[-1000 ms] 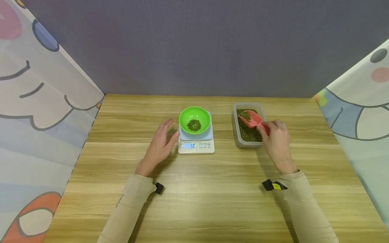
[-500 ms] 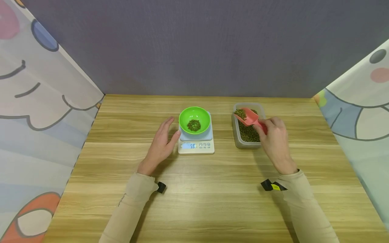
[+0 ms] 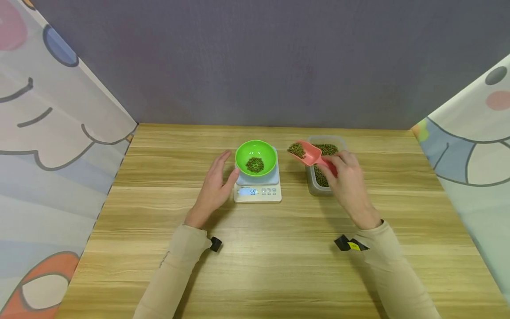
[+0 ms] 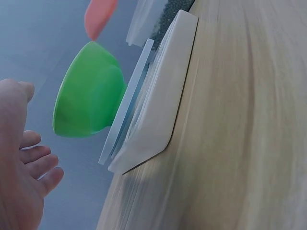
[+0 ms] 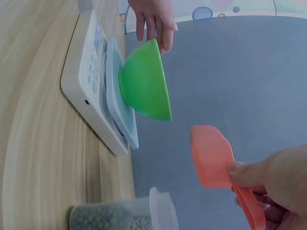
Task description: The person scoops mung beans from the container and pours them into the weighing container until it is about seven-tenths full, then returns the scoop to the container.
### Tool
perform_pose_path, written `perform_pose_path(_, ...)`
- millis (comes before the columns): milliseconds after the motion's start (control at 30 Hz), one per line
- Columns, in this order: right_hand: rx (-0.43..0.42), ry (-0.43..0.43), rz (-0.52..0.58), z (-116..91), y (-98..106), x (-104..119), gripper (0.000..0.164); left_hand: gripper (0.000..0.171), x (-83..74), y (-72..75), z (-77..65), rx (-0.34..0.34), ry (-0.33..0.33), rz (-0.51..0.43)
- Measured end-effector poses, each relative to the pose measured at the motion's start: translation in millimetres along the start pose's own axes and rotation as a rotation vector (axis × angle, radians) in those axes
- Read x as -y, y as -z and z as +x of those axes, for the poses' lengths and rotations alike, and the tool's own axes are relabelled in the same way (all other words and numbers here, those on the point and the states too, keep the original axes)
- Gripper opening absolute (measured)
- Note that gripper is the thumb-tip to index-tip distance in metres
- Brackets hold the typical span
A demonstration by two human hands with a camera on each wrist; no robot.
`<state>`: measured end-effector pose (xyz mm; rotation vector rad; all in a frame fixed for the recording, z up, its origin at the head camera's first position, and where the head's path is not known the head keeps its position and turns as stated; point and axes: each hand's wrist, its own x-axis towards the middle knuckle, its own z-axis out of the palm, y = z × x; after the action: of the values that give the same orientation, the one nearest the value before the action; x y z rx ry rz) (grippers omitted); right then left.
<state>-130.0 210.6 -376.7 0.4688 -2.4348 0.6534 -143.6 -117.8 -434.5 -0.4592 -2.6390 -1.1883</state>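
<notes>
On my feed, the left hand hangs beside the scale — fingers straight, thumb apart — while the right hand pinches the scoop, beans aboard, aloft between tub and bowl.

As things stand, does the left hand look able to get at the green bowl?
Probably yes: the left hand holds nothing, close beside the green bowl, and nothing visible stands between them. The pink scoop, held in the right hand, is on the bowl's other side.
</notes>
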Motion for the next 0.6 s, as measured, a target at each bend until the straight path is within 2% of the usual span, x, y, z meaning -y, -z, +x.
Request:
perform_pose_path(167,-0.001,0.051,0.042,5,-4,7,0.024,0.068,-2.2,-3.0,2.7,-0.017,-0.013,-0.011)
perform_pose_path(600,0.000,0.155,0.068,17,-17,25,0.022,0.068,-6.3,-9.7,9.1,-0.041,-0.045,-0.028)
